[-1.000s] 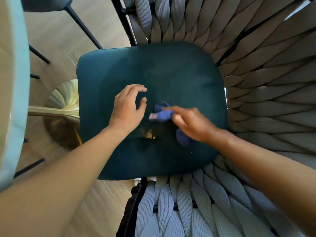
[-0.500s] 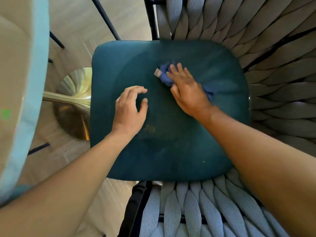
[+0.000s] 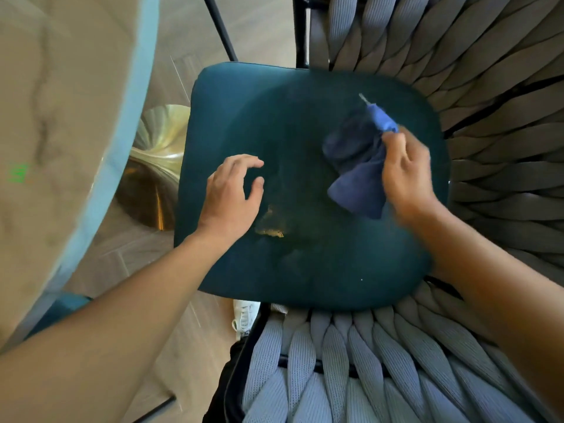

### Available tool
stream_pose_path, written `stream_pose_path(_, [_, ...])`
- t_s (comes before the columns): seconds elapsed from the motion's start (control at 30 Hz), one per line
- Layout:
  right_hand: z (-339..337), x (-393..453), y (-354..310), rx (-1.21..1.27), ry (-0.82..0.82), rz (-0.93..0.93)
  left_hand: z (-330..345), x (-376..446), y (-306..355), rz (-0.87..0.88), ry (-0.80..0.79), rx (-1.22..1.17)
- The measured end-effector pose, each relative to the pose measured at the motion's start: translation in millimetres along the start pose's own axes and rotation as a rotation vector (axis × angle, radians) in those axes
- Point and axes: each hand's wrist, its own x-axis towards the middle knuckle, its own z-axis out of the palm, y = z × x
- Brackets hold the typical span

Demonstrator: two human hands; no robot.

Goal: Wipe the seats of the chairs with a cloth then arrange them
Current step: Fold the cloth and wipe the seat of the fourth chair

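Observation:
A dark teal seat cushion (image 3: 305,123) fills the middle of the head view, set in a chair with a woven grey rope back (image 3: 494,102). My right hand (image 3: 406,172) grips a bunched blue cloth (image 3: 357,166) over the right side of the seat; a white tag sticks out at the cloth's far end. My left hand (image 3: 232,196) rests on the seat's left part, fingers loosely curled and holding nothing. A yellowish smudge (image 3: 271,224) shows on the cushion just right of my left wrist.
A round marble table top (image 3: 61,117) with a pale blue edge lies at the left, and its brass pedestal base (image 3: 152,178) stands on the wooden floor beside the seat. Black chair legs (image 3: 218,25) cross the floor at the top. A white shoe (image 3: 245,315) shows below the seat.
My right hand swept the cloth from the seat's middle to the far side, then to the right, where it now holds it bunched. My left hand stayed in place on the seat.

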Motion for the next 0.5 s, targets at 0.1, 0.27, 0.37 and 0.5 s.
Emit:
stream_pose_path(0.1, [19.3,25.3,8.5,-0.255,-0.042,-0.059,0.9,-12.3,-5.9,0.0,-0.003,0.002])
stream_pose_path(0.27, [87.2,-8.8,35.5,-0.622,-0.527,-0.515,0.1,-19.9,-13.1,0.005,0.038,-0.033])
stream_pose_path(0.37, [97.7,-55.6,43.4,-0.617,-0.68,-0.603,-3.8,-19.4,-14.4,0.01,0.051,-0.044])
stream_pose_path(0.5, [85.1,-109.0,56.1,-0.632,-0.955,-0.628,-8.7,-22.0,-16.5,0.04,0.035,-0.045])
